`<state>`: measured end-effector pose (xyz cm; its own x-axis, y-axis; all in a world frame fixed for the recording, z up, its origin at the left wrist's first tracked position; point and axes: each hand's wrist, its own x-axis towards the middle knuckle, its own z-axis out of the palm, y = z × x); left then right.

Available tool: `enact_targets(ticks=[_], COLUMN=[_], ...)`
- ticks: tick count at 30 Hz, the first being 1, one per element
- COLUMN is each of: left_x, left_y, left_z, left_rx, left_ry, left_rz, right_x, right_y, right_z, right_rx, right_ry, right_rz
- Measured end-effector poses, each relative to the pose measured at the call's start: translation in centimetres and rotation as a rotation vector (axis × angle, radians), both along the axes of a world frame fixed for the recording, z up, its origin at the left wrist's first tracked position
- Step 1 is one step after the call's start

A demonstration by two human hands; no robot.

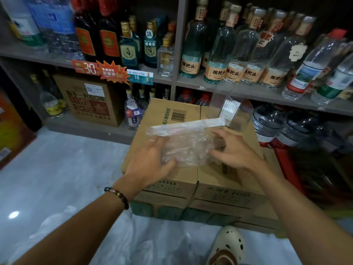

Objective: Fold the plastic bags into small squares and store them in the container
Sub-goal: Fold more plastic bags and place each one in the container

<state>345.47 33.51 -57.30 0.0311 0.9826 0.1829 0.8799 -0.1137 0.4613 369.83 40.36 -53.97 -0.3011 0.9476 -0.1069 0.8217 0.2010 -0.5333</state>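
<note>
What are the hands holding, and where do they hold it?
A clear plastic bag lying on the box. The left hand grips its left edge; the right hand touches its right side.

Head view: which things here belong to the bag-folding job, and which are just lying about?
Job:
clear plastic bag, held by left hand and right hand
clear container
cardboard box as work surface
loose bags on the floor

Lying about:
shelf bottles
price tags
water jugs
</note>
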Motion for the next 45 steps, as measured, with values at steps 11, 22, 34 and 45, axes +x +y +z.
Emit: enact_targets(ticks=[11, 22, 34, 45], left_x=[-0.3, -1.5, -1.5, -2.5], left_y=[-0.2, -1.4, -1.9, -3.1], left_z=[-1.2, -2.4, -4.0, -2.4], left_rx=[0.042, -0.038, -0.108, 0.132], left_ry=[0.131, 0.356, 0.489, 0.263], left_rz=[-0.03, -0.261, -0.327, -0.333], right_x=[1.8, 3.7, -1.1, -1.2], right_y=[-0.3, -1.0, -4.6, -6.4], right_z=[-1.6, -1.1, -3.5, -0.5], right_rx=[0.281, 0.039, 0.058, 0.188], right_ry=[-0.161, -0.287, -0.602, -0.357], right_rz=[-0.129, -0.19, 0.391, 0.304])
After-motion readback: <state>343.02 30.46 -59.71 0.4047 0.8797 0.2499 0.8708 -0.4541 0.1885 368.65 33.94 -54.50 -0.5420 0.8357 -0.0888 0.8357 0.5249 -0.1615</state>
